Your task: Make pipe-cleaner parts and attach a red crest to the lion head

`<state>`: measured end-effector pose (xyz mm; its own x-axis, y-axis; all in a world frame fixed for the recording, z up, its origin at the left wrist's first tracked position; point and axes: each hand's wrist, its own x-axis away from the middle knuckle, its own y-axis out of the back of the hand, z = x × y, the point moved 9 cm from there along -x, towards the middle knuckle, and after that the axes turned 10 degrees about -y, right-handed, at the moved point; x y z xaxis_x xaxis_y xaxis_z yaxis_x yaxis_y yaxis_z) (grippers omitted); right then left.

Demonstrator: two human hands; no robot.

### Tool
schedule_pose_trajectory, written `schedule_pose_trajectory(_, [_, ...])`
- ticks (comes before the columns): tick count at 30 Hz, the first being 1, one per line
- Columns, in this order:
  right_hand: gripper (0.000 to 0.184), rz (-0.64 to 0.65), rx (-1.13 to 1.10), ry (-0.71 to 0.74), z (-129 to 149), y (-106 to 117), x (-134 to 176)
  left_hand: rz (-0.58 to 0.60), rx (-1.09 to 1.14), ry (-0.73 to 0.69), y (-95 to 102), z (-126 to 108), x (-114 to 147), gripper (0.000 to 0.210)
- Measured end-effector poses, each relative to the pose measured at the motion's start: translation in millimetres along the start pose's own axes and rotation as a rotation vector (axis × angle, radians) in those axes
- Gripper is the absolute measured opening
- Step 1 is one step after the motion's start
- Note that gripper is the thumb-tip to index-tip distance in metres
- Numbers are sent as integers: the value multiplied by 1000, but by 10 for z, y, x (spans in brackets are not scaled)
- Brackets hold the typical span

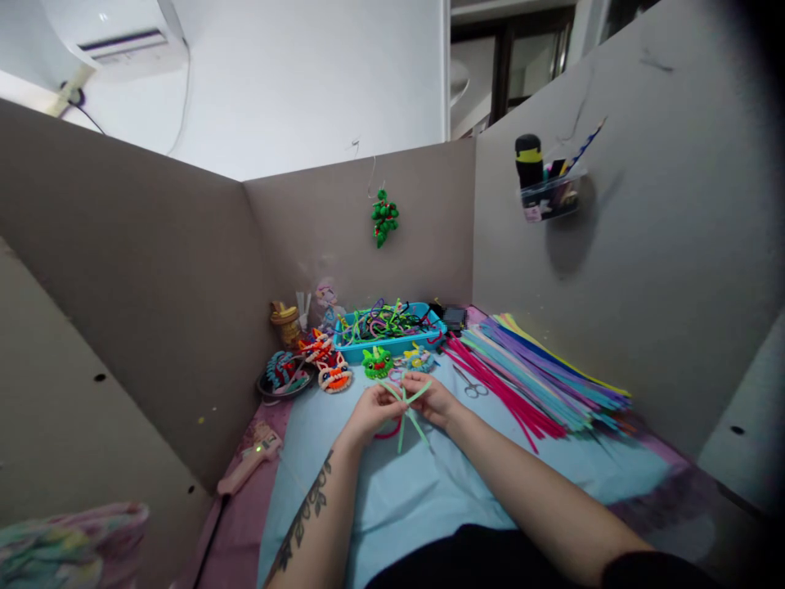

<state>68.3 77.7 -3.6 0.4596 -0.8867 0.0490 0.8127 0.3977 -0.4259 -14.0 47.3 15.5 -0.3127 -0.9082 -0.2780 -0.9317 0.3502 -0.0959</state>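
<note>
Both hands meet over the blue cloth, pinching light green pipe cleaners [412, 419] that cross near their middle and fan out in several directions. My left hand [375, 409] has its fingers closed on the left side of the crossing. On the right side, my right hand [432, 399] grips the same pieces with thumb and fingers. Under them a red pipe cleaner [388, 433] shows in part, mostly hidden by the left hand. Just beyond the hands sit a green pipe-cleaner animal head [377, 362] and a blue and yellow one [418, 357].
A blue tray [356, 353] of pipe-cleaner scraps stands at the back. Scissors [472, 384] lie right of my hands, beside long colourful pipe cleaners [540, 376]. Orange animal heads [334, 375] and a dark bowl [287, 391] are at left. A pink glue gun [251, 466] lies near the left panel.
</note>
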Motion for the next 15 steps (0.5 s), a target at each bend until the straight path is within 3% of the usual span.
schedule_pose_trajectory(15, [36,-73,-51,26,-27,80,-54,-4,-37,9,27,59,-2,32])
